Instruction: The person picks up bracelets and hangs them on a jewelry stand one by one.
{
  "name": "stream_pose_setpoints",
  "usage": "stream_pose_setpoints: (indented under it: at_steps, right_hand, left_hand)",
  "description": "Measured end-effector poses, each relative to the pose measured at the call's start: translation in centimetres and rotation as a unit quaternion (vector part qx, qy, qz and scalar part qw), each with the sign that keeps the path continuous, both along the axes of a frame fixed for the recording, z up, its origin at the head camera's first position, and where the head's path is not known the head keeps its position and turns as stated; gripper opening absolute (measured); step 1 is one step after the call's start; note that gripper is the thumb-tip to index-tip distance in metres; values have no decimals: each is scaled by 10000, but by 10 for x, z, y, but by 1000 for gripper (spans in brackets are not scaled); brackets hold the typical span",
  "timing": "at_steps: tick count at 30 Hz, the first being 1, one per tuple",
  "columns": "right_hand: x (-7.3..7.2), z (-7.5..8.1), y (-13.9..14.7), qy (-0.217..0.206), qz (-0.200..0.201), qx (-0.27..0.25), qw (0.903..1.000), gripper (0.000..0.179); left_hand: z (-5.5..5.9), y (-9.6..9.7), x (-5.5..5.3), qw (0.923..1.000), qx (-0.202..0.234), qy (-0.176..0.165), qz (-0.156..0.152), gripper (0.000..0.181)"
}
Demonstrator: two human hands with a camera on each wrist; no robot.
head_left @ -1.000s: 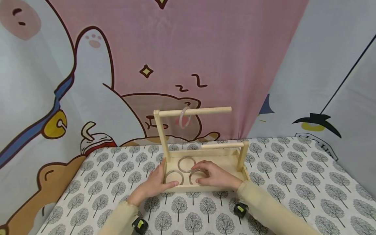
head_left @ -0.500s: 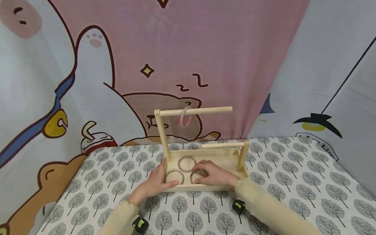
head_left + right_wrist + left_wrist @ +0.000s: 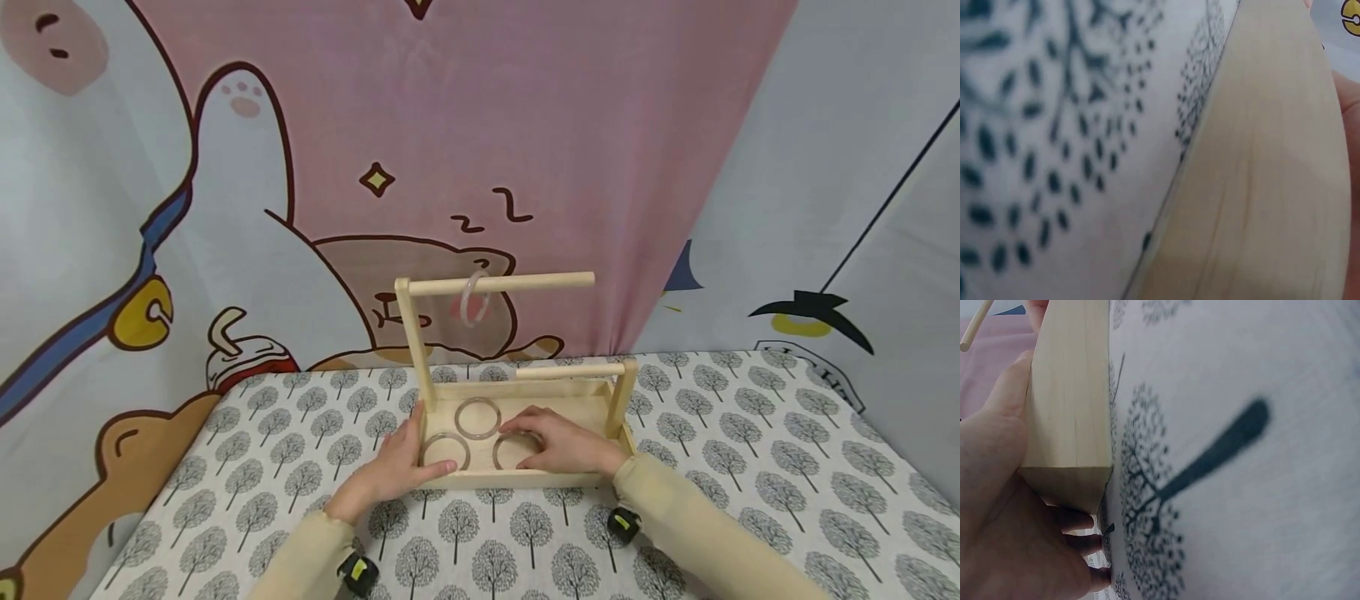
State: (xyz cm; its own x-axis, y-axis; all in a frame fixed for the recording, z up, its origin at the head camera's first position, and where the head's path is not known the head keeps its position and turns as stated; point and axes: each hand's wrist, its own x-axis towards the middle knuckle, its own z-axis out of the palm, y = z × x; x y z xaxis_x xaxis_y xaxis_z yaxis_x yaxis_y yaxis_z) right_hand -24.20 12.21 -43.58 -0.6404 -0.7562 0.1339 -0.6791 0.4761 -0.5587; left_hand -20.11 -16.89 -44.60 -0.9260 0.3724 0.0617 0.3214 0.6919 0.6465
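A pale wooden tray stand (image 3: 480, 479) rests on the cloth, with a tall post and long rod at its left and a shorter post and rod at its right. My left hand (image 3: 393, 462) grips the tray's front left corner, thumb over the front edge and fingers along the left side. Inside the tray my right hand (image 3: 562, 446) holds a translucent bangle (image 3: 497, 458) by its right side, thumb and fingers on the ring. Two more bangles lie flat there, one near the left hand, a front bangle (image 3: 468, 454), and a rear bangle (image 3: 457, 417).
Another bangle (image 3: 467, 304) hangs on the upper rod (image 3: 540, 282). The lower rod (image 3: 555, 372) points left from its post (image 3: 621, 400). A tree-print cloth (image 3: 720, 500) covers the table, and a cartoon curtain (image 3: 585, 150) stands behind.
My right hand has shifted slightly right, and the bangle under its fingers has slid right with it, away from the left one. The left hand stays on the corner.
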Motion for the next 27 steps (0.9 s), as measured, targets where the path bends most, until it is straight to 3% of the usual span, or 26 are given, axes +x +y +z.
stream_pose_setpoints:
  at_steps: [10,18,27]
  right_hand:
    - [-6,1,0,-296,45,319,9990,56]
    - [-7,1,2,-27,-245,440,9987,60]
    - [-4,-1,3,-17,-524,356,9980,68]
  left_hand:
    - [0,1,0,10000,70,24,-23,108]
    - [-1,0,0,10000,29,-2,3,107]
    - [-1,-1,0,10000,34,0,-29,108]
